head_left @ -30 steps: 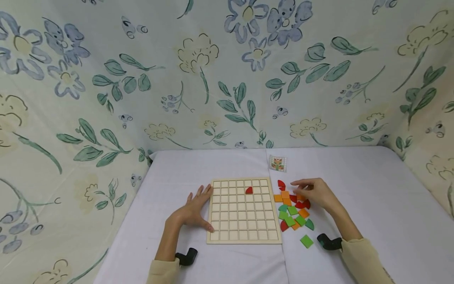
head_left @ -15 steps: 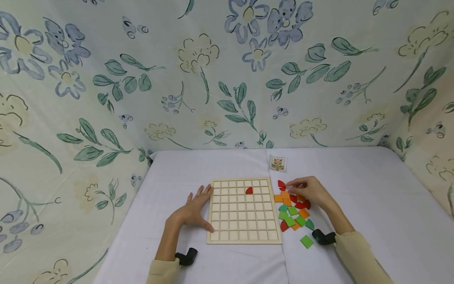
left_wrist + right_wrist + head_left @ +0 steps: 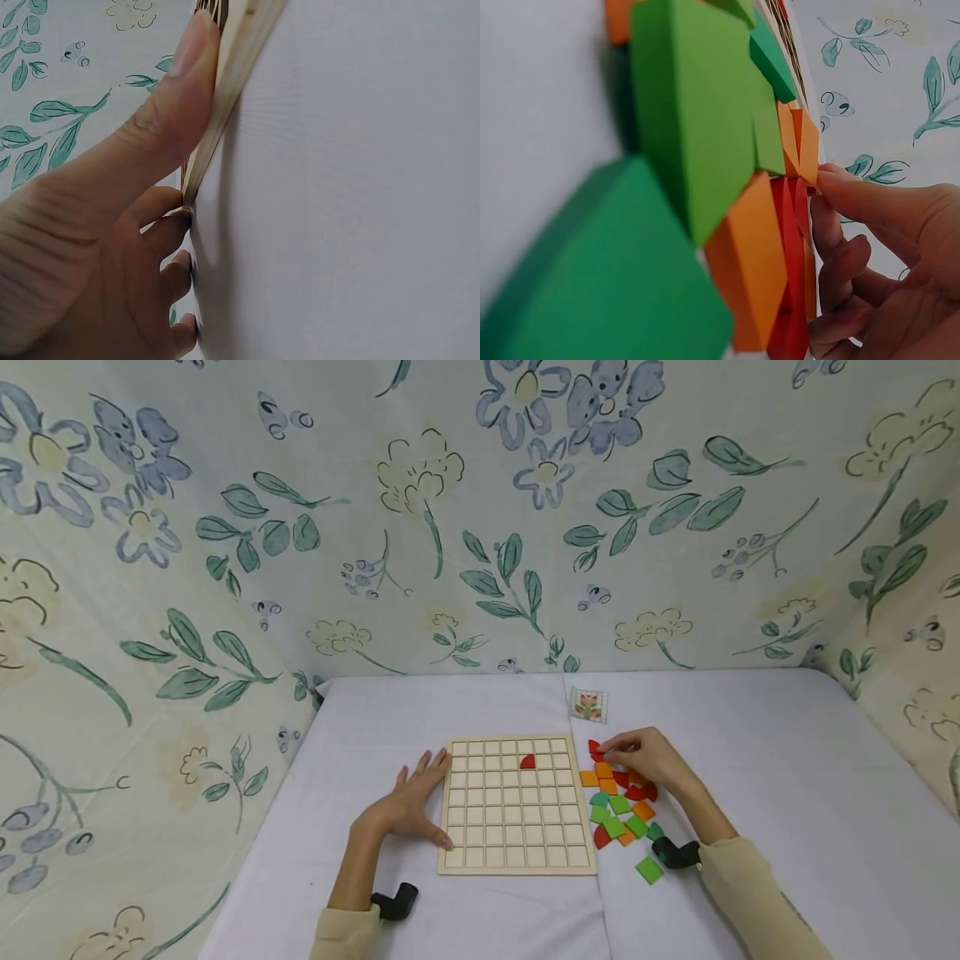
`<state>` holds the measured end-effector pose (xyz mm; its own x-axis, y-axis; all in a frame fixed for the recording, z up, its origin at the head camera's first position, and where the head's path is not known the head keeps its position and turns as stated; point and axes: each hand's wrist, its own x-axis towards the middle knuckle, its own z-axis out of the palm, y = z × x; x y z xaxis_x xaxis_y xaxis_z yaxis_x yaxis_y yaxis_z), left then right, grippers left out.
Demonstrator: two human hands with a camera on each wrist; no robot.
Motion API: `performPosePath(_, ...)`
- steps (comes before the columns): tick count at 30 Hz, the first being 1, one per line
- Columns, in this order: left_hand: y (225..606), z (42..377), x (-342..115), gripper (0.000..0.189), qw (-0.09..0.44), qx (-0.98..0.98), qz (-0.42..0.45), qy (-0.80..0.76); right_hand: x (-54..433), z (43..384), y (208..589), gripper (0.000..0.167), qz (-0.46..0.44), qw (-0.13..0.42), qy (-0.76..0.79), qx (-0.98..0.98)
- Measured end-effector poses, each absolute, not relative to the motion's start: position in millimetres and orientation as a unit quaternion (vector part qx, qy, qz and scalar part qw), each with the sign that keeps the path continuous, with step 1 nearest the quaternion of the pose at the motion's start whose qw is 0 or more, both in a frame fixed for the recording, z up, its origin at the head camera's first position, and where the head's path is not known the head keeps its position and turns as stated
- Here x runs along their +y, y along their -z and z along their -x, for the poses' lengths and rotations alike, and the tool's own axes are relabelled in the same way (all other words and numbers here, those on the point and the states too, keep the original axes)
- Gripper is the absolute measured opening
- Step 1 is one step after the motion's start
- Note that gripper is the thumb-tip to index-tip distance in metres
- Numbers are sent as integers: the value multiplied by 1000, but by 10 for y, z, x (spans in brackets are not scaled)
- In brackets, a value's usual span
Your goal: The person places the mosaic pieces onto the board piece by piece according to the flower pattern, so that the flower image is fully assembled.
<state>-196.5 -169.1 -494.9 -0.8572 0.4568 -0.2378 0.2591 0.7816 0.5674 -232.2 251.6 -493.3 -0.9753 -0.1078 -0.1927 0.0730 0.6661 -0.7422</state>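
Note:
A square wooden grid board [image 3: 517, 872] lies on the table with one red quarter-circle piece [image 3: 528, 762] in an upper cell. My left hand [image 3: 408, 806] rests at the board's left edge, fingers spread; its thumb [image 3: 161, 112] lies on the frame in the left wrist view. Beside the board's right side, my right hand [image 3: 647, 756] pinches a red quarter-circle piece [image 3: 597, 757] between thumb and fingertips, another red piece [image 3: 593, 746] just behind it. Below that hand spreads a pile of orange squares [image 3: 588, 778], green squares [image 3: 613, 827] and red and dark green quarter-circles, some overlapping.
A small card [image 3: 588, 705] with a coloured pattern on a grid lies behind the pile. One green square [image 3: 649, 869] sits apart at the front. White cloth [image 3: 420, 710] covers the table, and a flowered curtain [image 3: 480, 527] hangs behind it.
My right hand has moved left and slightly away from me, from above the pile to the red pieces at its far end, and its fingertips have closed there. The left hand has stayed put.

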Motion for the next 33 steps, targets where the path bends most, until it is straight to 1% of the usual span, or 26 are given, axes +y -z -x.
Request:
performPosePath(5, 4951, 1962, -1696, 141, 185, 926, -192, -268, 2509, 2324, 4940, 21, 16, 106, 406, 908)
performPosePath(13, 4961, 1960, -1702, 141, 183, 928, -189, -264, 2495, 2346, 4962, 24, 20, 100, 410, 907)
performPosePath(25, 4955, 1955, -1694, 140, 181, 928, -192, -264, 2466, 2338, 4964, 24, 14, 90, 407, 909)
performPosePath(33, 4964, 1964, -1690, 141, 179, 928, -192, -266, 2490, 2328, 4970, 28, 15, 93, 414, 905)
